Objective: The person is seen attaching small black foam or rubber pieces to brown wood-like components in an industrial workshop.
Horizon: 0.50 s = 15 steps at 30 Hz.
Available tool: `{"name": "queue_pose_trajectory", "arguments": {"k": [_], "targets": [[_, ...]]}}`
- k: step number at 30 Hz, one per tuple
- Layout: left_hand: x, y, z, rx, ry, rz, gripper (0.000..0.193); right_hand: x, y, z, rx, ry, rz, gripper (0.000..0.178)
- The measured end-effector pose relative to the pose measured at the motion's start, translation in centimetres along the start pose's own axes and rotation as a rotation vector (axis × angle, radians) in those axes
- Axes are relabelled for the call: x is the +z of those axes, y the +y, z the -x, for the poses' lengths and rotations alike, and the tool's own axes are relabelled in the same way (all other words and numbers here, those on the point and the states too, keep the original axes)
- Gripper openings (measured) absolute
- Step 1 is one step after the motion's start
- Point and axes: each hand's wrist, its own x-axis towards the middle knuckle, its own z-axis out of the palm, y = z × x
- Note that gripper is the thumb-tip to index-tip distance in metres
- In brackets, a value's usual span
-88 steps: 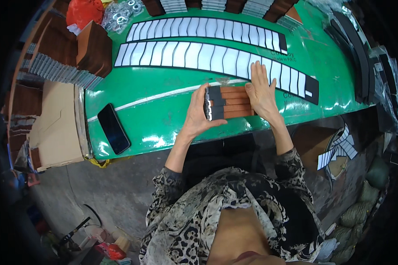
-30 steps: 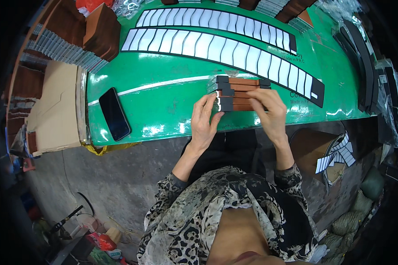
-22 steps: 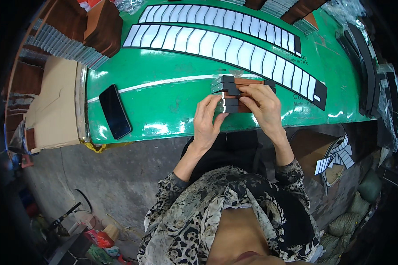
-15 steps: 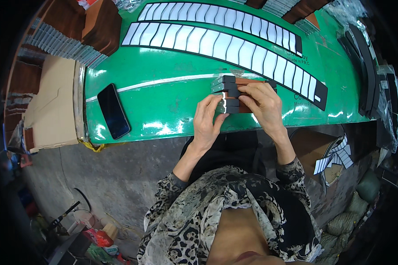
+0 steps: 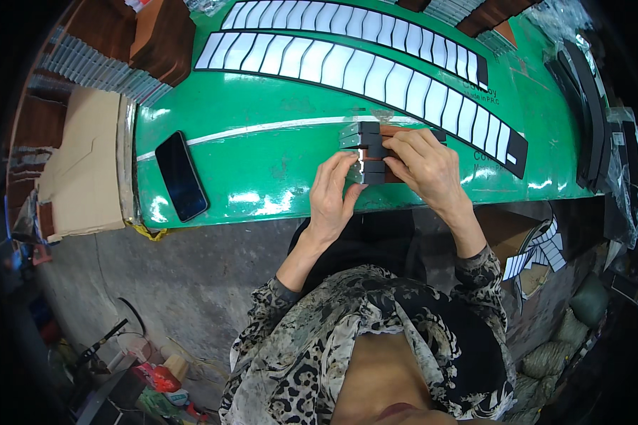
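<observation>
A small stack of brown pieces with dark grey ends (image 5: 363,133) rests near the front edge of the green table (image 5: 262,170). My left hand (image 5: 332,190) curls round the stack's left end, fingertips on its side and thumb at its near corner. A bright strip shows between the left fingertips and the block. My right hand (image 5: 430,164) is closed over the brown middle, its thumb and fingers pinched together against the dark end. Whatever lies between those right fingertips is hidden. Two curved black sheets of white stickers (image 5: 376,79) lie beyond the hands.
A black phone (image 5: 182,176) lies on the left, beside a cardboard box (image 5: 92,163). Stacked brown wood-grain pieces (image 5: 164,46) stand at the far left. Dark curved strips (image 5: 574,106) and clear plastic line the right side. Below the table's edge, a bin (image 5: 500,230) holds used sticker backing.
My right hand and forearm have shifted slightly to the right, with the fingertips still at the stack. The left hand stays at its end of the stack.
</observation>
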Motion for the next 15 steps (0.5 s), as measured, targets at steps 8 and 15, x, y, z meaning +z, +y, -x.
{"name": "queue_pose_trajectory", "arguments": {"k": [8,15], "targets": [[0.4,-0.5,0.1,0.096,0.031,-0.02,0.047,0.5,1.1,0.0,0.11,-0.044,-0.241,0.02],[0.4,0.1,0.1,0.013,0.03,-0.05,0.05,0.1,1.6,-0.5,0.426,-0.225,-0.575,0.017]]}}
